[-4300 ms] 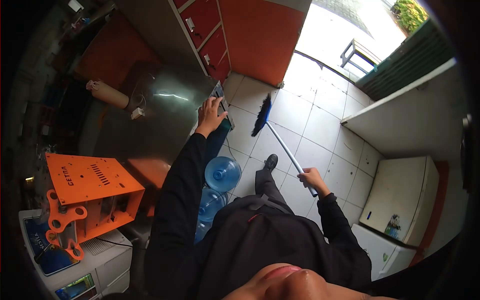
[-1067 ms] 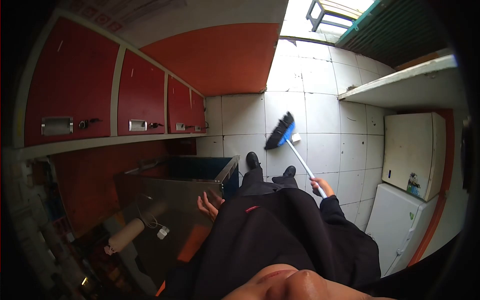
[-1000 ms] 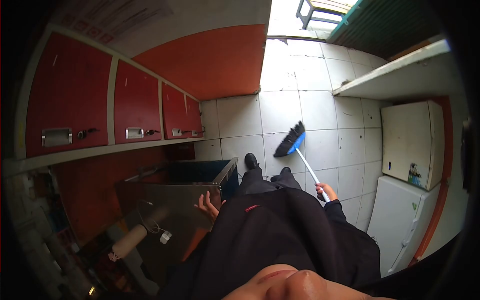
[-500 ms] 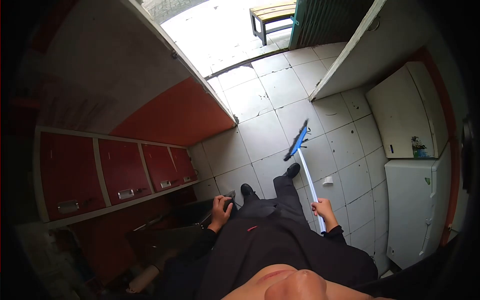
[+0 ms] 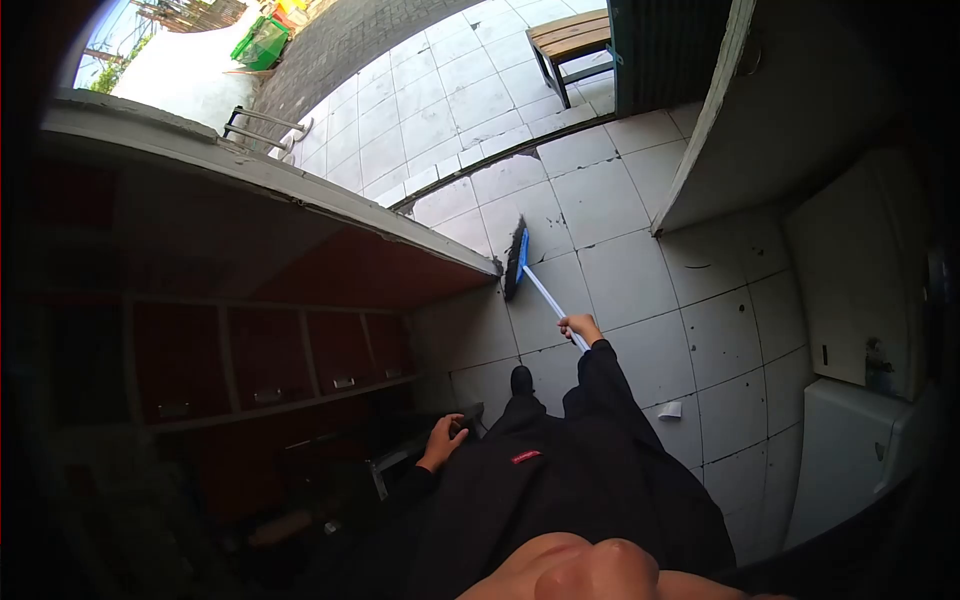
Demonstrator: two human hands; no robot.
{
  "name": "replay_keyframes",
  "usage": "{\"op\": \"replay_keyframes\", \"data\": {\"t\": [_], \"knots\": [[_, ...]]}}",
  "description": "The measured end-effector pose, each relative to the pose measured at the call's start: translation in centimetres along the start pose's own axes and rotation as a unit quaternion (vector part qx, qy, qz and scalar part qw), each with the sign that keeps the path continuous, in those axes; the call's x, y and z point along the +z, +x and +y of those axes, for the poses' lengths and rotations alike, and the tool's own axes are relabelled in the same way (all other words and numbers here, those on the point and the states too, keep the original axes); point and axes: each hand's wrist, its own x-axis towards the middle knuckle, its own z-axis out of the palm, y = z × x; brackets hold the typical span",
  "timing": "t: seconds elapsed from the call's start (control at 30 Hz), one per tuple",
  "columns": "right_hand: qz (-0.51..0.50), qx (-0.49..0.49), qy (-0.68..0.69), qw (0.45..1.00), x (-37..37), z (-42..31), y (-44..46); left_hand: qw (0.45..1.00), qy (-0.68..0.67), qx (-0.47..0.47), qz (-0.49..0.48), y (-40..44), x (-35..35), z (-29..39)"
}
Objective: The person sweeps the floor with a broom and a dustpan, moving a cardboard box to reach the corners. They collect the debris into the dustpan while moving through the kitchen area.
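Observation:
My right hand (image 5: 580, 327) is closed around the white handle of a broom (image 5: 541, 287). The broom's blue head and dark bristles rest on the tiled floor (image 5: 620, 285), close to the end of the red-and-white partition (image 5: 400, 240). My left hand (image 5: 442, 443) hangs beside my left hip with its fingers loosely curled and the thumb apart. It seems to hold nothing; a dark object lies just behind its fingertips, too dim to make out. One black shoe (image 5: 521, 380) shows below the broom.
Red cabinets (image 5: 265, 355) line the left side. A white refrigerator (image 5: 850, 440) stands at the right, and a small white piece (image 5: 670, 410) lies on the floor. Ahead, a raised sill (image 5: 480, 150) crosses the doorway, with a wooden bench (image 5: 572, 40) outside.
My right hand has moved forward, and the broom head has swung left toward the partition's end. The view has shifted, showing more of the outside. My left hand stays by my hip.

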Motion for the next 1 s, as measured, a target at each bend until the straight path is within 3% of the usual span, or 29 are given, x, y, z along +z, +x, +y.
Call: {"op": "replay_keyframes", "data": {"t": [0.07, 0.1, 0.13, 0.2, 0.4, 0.53, 0.57, 0.6, 0.63, 0.67, 0.73, 0.77, 0.83, 0.87, 0.9, 0.93, 0.97, 1.0], "knots": [[-0.052, 0.056, 0.084, 0.994, -5.4, 2.7, -1.2, 0.997, -0.020, -0.064, -0.042, 0.3, 0.1, 1.5], [-0.030, 0.052, 0.150, 0.987, -8.2, 4.4, -3.6, 0.997, -0.021, -0.061, -0.045, 0.5, 0.5, 1.4], [-0.041, 0.057, 0.187, 0.980, -11.4, 7.8, -4.4, 0.992, 0.005, -0.067, -0.104, 1.1, 0.9, 0.1], [0.023, 0.079, 0.229, 0.970, -15.4, 10.0, -13.1, 0.974, 0.032, -0.079, -0.209, 2.8, 1.5, -1.6], [0.179, 0.143, 0.322, 0.918, -22.1, 20.7, -30.8, 0.946, 0.159, -0.042, -0.281, 10.5, 2.1, 0.5], [0.256, 0.187, 0.273, 0.908, -25.9, 26.3, -32.7, 0.927, 0.212, -0.030, -0.308, 19.2, 2.9, 3.5], [0.332, 0.173, 0.279, 0.884, -26.3, 26.3, -32.1, 0.924, 0.236, -0.011, -0.301, 21.5, 3.0, 5.0], [0.311, 0.167, 0.269, 0.896, -27.5, 26.9, -31.4, 0.920, 0.251, -0.002, -0.299, 23.8, 2.7, 7.3], [0.370, 0.165, 0.276, 0.872, -27.3, 24.5, -31.0, 0.917, 0.266, 0.009, -0.298, 26.4, 2.3, 9.6], [0.381, 0.128, 0.325, 0.856, -29.9, 27.7, -28.4, 0.924, 0.264, 0.035, -0.276, 29.4, 2.6, 10.4], [0.382, 0.034, 0.080, 0.920, -27.8, 20.7, -30.6, 0.936, 0.258, 0.076, -0.226, 34.9, 2.4, 13.9], [0.412, 0.080, 0.277, 0.864, -30.6, 25.4, -27.2, 0.942, 0.254, 0.089, -0.201, 36.8, 1.9, 16.5], [0.439, 0.107, 0.202, 0.869, -28.9, 17.5, -30.5, 0.941, 0.260, 0.128, -0.172, 41.7, 2.5, 18.8], [0.372, 0.064, -0.141, 0.915, -28.5, 14.4, -31.6, 0.933, 0.273, 0.136, -0.188, 43.7, 2.7, 20.3], [0.262, 0.016, -0.465, 0.846, -29.0, 12.4, -31.5, 0.924, 0.288, 0.146, -0.205, 45.7, 3.1, 22.3], [0.283, -0.159, -0.460, 0.826, -29.8, 13.1, -31.1, 0.923, 0.289, 0.153, -0.201, 47.7, 3.7, 24.4], [0.288, -0.161, -0.457, 0.826, -30.6, 12.2, -30.3, 0.896, 0.345, 0.158, -0.232, 49.5, 4.4, 26.4], [0.317, -0.040, -0.150, 0.936, -29.5, 8.0, -30.7, 0.863, 0.400, 0.160, -0.264, 50.7, 5.6, 28.2]]}}
